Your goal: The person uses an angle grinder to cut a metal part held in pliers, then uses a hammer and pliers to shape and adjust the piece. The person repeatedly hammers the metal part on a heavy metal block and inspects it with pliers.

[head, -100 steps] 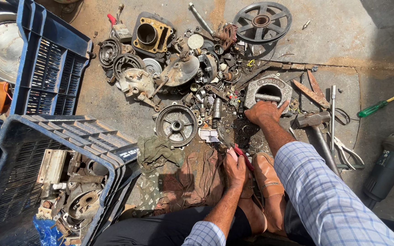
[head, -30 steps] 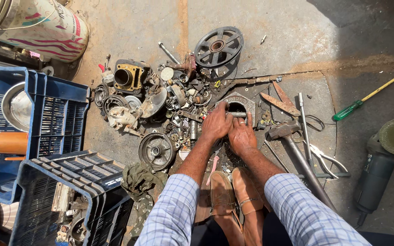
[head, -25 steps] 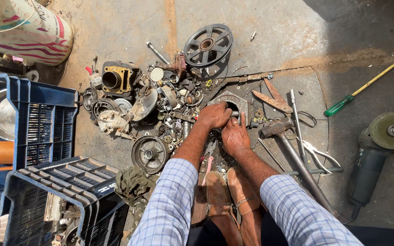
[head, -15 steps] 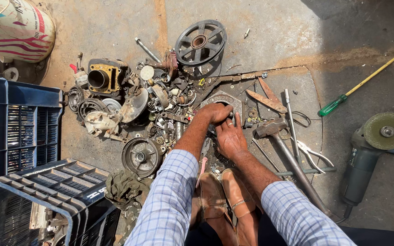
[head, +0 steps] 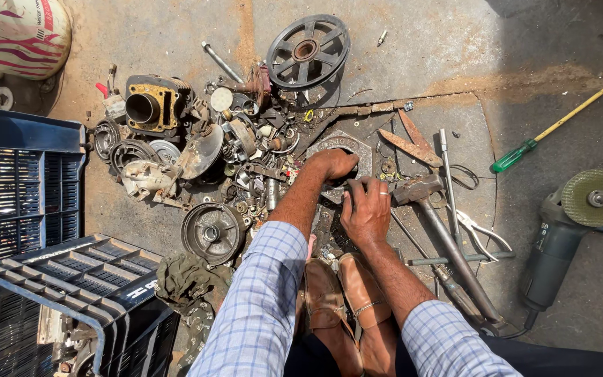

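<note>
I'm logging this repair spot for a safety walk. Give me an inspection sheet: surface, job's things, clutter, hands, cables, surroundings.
Surface: dusty concrete floor, cracked by the work spot.
Job's things: grey metal housing with a round opening, both hands on it.
Clutter: spoked wheel, engine cylinder, round hub, hammer, green-handled screwdriver.
Hands: left hand on the housing's edge; right hand pressed beside it, ring on one finger.
Cables: one from the angle grinder.
Surroundings: blue crates, striped sack.
</note>
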A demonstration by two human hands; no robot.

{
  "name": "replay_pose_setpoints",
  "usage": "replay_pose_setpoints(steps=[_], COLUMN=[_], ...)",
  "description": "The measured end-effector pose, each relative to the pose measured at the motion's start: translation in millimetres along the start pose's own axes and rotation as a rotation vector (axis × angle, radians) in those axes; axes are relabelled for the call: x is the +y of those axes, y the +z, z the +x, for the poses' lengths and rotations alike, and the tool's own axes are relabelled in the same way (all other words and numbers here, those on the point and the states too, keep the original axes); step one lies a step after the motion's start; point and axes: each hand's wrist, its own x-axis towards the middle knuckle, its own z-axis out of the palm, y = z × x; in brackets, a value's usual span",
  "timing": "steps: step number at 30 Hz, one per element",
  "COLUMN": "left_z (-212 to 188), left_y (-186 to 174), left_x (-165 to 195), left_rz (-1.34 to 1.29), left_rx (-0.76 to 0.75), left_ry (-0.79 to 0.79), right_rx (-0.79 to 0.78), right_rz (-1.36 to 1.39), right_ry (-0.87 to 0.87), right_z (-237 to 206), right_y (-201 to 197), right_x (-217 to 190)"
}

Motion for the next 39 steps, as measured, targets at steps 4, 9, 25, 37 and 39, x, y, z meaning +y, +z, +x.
replay_pose_setpoints(steps=[4,9,25,37,39], left_z=[-6,-9,-48,-338,-398], left_y=[-7,-14,-22,-10,-11], left_x=[-3,-2,-8,-108,-121], left_rz=[-0.094,-0.074,-0.132,0.258,0.322], left_rx=[-0.066,-0.029,0.151,0.284,0.33], left_ry=[-0.03,0.032,0.27,0.053,-0.003], right_rx=[-0.116,-0.236,-0.048,-0.232,-0.307], right_rz=[-0.118,-0.317,0.041,0.691,0.725], right_ry=[0.035,0.026,-0.134,0.394,0.387], right_z=[18,37,25,-94,-119], right_y=[7,13,11,-82,-106], right_x=[1,-3,13,-48,-67])
